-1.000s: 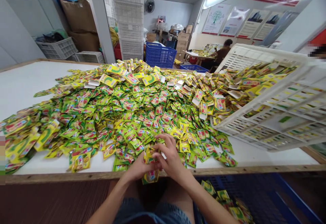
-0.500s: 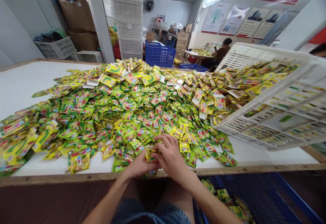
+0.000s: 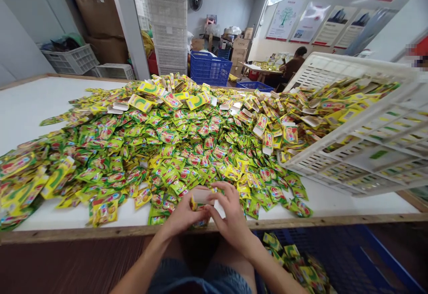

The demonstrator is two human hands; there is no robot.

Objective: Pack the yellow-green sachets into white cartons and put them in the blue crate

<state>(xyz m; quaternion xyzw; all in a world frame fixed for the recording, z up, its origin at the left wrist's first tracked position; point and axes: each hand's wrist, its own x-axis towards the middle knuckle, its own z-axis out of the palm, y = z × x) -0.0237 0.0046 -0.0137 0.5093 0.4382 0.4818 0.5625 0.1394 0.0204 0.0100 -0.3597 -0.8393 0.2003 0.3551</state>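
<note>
At the table's front edge my left hand (image 3: 183,213) is closed around a small yellow-and-green carton (image 3: 202,196). A pale, unprinted flap of the carton faces up. My right hand (image 3: 230,211) has its bent fingers on the carton's right end, thumb toward me and fingertips at the flap. The carton's lower part is hidden by my hands. Just beyond them spreads a heap of small green sachets (image 3: 167,138) printed with red fruit. Yellow cartons (image 3: 198,101) lie along the back of the heap, some with flaps raised.
A white slatted crate (image 3: 354,169) lies tipped on the right, spilling cartons onto the white table (image 3: 23,100). Below the table's right side, a blue crate (image 3: 374,258) holds more packets. Behind stand stacked white crates (image 3: 169,22), a blue basket (image 3: 210,68) and a seated person (image 3: 294,68).
The carton has turned in my hands, so its pale flap now shows where printed yellow faced up before. My right fingers have spread and shifted slightly right. The view has tilted a little.
</note>
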